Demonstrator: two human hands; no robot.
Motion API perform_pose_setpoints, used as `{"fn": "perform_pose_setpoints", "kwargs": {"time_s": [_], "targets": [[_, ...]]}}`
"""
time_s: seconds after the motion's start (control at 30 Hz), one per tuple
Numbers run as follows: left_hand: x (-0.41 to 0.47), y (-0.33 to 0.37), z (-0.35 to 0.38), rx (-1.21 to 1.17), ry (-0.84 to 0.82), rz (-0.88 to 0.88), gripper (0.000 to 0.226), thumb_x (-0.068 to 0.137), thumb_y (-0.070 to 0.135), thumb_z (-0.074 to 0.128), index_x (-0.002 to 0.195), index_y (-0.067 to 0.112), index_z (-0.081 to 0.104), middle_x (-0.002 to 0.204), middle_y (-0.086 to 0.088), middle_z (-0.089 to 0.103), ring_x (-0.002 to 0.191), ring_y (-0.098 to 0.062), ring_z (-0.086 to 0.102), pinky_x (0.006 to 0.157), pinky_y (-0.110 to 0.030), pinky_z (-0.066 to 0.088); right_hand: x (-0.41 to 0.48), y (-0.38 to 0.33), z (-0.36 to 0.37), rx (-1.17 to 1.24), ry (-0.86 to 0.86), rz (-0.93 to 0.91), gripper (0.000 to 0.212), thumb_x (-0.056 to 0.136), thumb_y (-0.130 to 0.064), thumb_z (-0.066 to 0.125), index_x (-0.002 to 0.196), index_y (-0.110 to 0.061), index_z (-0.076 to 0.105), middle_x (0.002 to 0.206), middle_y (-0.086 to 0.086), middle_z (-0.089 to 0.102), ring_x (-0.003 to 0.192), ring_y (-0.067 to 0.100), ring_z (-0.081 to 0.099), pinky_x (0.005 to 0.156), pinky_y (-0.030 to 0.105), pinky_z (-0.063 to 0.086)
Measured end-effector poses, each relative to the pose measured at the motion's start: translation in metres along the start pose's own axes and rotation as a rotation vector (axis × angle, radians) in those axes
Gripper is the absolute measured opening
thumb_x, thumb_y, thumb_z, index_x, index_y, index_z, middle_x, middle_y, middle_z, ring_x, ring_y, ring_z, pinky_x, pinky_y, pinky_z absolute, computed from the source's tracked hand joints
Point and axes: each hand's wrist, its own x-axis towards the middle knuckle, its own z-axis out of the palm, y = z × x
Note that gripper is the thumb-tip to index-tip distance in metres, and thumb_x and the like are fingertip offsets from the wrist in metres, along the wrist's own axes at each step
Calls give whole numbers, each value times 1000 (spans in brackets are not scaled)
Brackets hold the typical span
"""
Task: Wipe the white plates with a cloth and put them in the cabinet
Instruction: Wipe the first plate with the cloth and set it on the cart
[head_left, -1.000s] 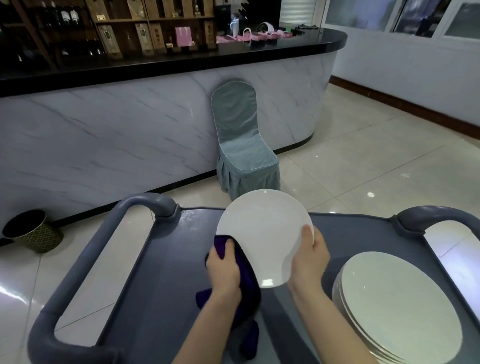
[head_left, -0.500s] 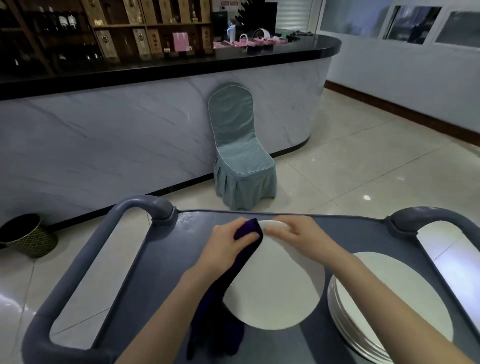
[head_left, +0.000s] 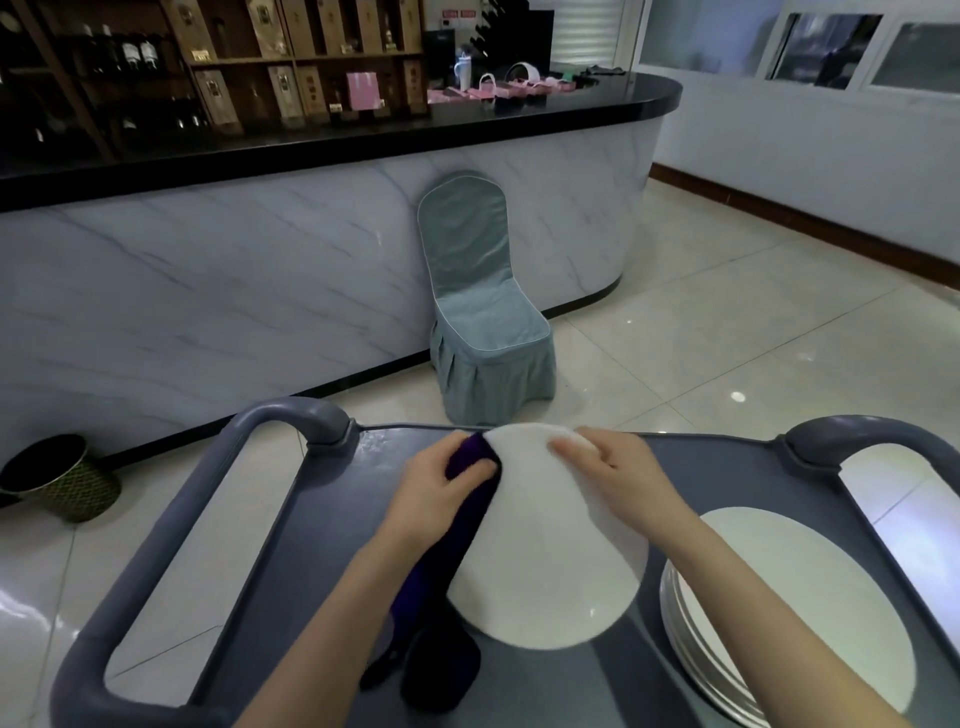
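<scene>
A white plate (head_left: 545, 551) is held nearly flat over the grey cart (head_left: 322, 551). My right hand (head_left: 618, 473) grips its far right rim. My left hand (head_left: 441, 483) presses a dark purple cloth (head_left: 447, 566) against the plate's far left edge, and the cloth's tail hangs down to the cart top. A stack of several white plates (head_left: 795, 608) lies on the cart at the right, partly hidden by my right forearm. No cabinet is in view.
The cart has curved grey handles at the left (head_left: 218, 499) and right (head_left: 878, 441). Beyond it stand a covered teal chair (head_left: 483, 312), a marble-fronted bar counter (head_left: 234, 291) and a dark bin (head_left: 57, 483) on the tiled floor.
The plate went from tilted upright, facing me, to nearly flat. Both hands shifted to its far edge, the cloth now at the top left rim. Since half a second ago little has moved.
</scene>
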Motion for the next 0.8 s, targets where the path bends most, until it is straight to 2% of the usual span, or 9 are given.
{"fn": "perform_pose_setpoints", "kwargs": {"time_s": [0.1,0.23,0.33,0.43,0.5,0.57,0.63,0.7,0.8], "targets": [[8,9,1,182,-179,75,4,89,26,67,88,23,66,81,10,70,78,-4,62,75,-20,47,3,-6,6,-77,-125,-78,50,94,-46,61,57,-25,34,53,-14,31,53,4,28,50,23,22],[1,5,5,-133,152,-77,10,94,16,61,87,21,65,77,11,70,71,0,62,65,-11,47,2,1,1,118,165,68,44,95,-41,62,62,-14,50,58,-10,42,56,5,36,54,23,29],[-12,-6,13,-314,256,-285,9,96,18,59,91,17,67,82,2,74,78,-14,69,68,-24,56,-8,7,9,262,261,198,31,96,-37,59,70,-24,68,65,-15,62,59,-2,50,55,11,39],[-9,-11,3,-136,148,-214,9,94,20,62,93,13,67,85,-3,73,82,-19,68,74,-32,54,-10,10,13,189,119,171,31,98,-37,58,74,-18,65,66,-12,58,62,3,47,55,15,36],[0,-8,-5,16,-7,-58,1,90,20,68,89,21,67,81,6,71,77,-7,64,72,-23,49,-5,4,15,63,-13,69,39,96,-42,59,66,-17,51,60,-13,44,58,3,37,52,19,29],[7,-1,-5,171,-209,52,19,86,22,72,79,35,61,73,17,65,70,4,58,67,-13,42,-4,-5,24,-36,-152,-36,48,94,-48,58,61,-20,38,55,-13,34,53,3,30,50,21,25],[9,1,-4,208,-241,61,22,86,23,72,78,39,59,73,19,64,70,7,57,66,-10,39,-2,-7,25,-36,-154,-54,49,94,-46,60,58,-21,38,53,-14,34,53,3,31,50,20,24],[7,-2,-7,104,-71,7,15,90,21,68,84,34,63,79,15,68,73,7,59,69,-10,42,1,-6,18,12,-20,6,42,95,-40,62,61,-17,51,57,-14,42,55,2,35,54,20,28],[-4,-13,2,-207,326,-218,9,95,22,60,92,24,68,85,7,72,83,-10,66,75,-23,52,-3,-8,23,276,312,229,43,94,-36,62,73,1,57,62,-4,48,53,4,38,50,18,34]]}}
